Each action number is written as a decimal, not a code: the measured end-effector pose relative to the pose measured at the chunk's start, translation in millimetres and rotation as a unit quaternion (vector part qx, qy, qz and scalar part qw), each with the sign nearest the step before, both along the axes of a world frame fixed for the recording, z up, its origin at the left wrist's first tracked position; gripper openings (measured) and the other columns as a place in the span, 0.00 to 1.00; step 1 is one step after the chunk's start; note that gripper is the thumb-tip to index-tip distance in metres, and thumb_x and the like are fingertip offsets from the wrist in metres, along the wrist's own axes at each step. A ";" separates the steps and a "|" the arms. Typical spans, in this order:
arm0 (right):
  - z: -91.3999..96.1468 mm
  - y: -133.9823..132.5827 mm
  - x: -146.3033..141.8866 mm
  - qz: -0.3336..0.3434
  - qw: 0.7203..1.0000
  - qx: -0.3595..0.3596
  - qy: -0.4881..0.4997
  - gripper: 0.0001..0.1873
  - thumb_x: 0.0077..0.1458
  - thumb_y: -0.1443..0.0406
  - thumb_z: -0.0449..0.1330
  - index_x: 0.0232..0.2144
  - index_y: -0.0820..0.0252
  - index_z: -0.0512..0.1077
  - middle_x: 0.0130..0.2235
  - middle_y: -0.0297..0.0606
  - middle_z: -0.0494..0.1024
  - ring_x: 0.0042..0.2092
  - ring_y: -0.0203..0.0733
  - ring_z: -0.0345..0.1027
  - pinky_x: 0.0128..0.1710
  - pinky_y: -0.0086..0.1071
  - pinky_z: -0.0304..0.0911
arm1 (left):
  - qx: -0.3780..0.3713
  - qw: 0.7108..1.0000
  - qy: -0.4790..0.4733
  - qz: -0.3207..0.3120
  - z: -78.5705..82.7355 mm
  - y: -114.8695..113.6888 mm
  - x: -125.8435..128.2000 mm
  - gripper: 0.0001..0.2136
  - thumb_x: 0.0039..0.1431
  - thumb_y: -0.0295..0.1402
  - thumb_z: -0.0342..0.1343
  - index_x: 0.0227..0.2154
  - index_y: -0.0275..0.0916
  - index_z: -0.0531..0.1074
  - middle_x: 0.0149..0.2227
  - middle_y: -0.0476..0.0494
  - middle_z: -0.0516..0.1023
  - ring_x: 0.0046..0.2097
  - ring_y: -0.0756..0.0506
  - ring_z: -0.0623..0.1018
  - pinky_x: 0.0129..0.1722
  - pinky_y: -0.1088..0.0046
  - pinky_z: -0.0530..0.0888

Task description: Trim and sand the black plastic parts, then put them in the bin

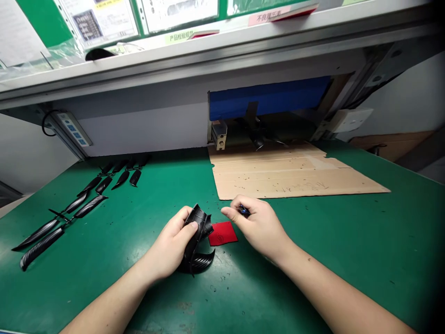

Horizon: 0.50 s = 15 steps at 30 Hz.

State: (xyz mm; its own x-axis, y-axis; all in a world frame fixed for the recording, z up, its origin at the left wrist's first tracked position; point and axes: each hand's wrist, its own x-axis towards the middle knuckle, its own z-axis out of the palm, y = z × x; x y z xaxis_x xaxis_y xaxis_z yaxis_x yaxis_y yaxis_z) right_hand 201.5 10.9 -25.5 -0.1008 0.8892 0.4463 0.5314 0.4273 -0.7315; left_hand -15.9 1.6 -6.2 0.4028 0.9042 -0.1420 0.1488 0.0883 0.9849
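- The left hand was curled around a black plastic part, thumb and fingers clamped on its ribbed upper end, near the middle of the green mat.
- The part looked glossy and moulded, with curved, finely grooved blades fanning out at its lower end, which rested on the mat.
- The right hand was closed in a pinch on a small dark tool with a bluish tint; only its tip showed between thumb and forefinger, just right of the part.
- A small red square pad, flat and matte, lay on the mat between the two hands, touching or nearly touching the part.
- Open mat stretched to the right and in the near foreground, dotted only with tiny black shavings.
- To the far left, loose black blades, slim, curved and ridged, lay in a slanting row, well apart from the hands.
- A flat sheet of brown cardboard, creased and specked with shavings, lay on the far side, its near edge close to the right hand.
- Beyond it, a dark opening under a blue panel cut into the grey back wall, beneath a shelf edge carrying paper sheets.
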 end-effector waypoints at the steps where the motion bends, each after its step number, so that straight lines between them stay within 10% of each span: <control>1: 0.3 -1.6 -0.5 0.004 0.999 0.026 -0.034 0.14 0.61 0.55 0.59 0.30 0.59 0.67 0.29 0.33 0.67 0.31 0.39 0.60 0.32 0.31 0.55 | 0.000 1.000 -0.006 -0.010 -0.2 0.6 0.6 0.10 0.63 0.38 0.51 0.43 0.40 0.66 0.36 0.47 0.71 0.34 0.49 0.70 0.35 0.74 0.67; 4: 1.7 -7.7 -6.1 0.071 0.976 0.104 -0.176 0.16 0.58 0.55 0.62 0.44 0.57 0.68 0.44 0.40 0.68 0.41 0.43 0.63 0.40 0.35 0.57 | 0.005 0.999 -0.024 -0.045 -0.9 2.0 1.7 0.09 0.61 0.33 0.53 0.44 0.40 0.65 0.41 0.46 0.73 0.42 0.47 0.72 0.43 0.72 0.68; 9: 0.8 -13.6 -17.5 0.166 0.921 0.157 -0.315 0.04 0.56 0.72 0.56 0.34 0.59 0.67 0.51 0.38 0.68 0.42 0.41 0.64 0.36 0.34 0.51 | -0.018 0.993 -0.049 -0.103 -2.5 2.3 1.7 0.11 0.62 0.32 0.54 0.47 0.38 0.66 0.47 0.42 0.72 0.48 0.44 0.72 0.51 0.68 0.66; 15: -2.1 -9.9 -9.5 0.155 0.945 0.128 -0.258 0.08 0.48 0.75 0.58 0.28 0.61 0.64 0.48 0.33 0.71 0.39 0.37 0.65 0.34 0.32 0.50 | -0.071 0.990 -0.072 -0.095 -6.2 2.3 3.4 0.16 0.62 0.39 0.54 0.49 0.37 0.66 0.44 0.42 0.74 0.45 0.45 0.73 0.45 0.70 0.68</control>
State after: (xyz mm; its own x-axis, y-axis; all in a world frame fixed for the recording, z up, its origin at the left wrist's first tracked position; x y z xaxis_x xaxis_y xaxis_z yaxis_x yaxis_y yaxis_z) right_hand 192.0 1.0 -27.6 -0.6009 0.6514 0.4632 0.6099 0.7482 -0.2610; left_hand -12.5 3.9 -12.4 0.5882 0.7859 -0.1907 0.0354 0.2105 0.9770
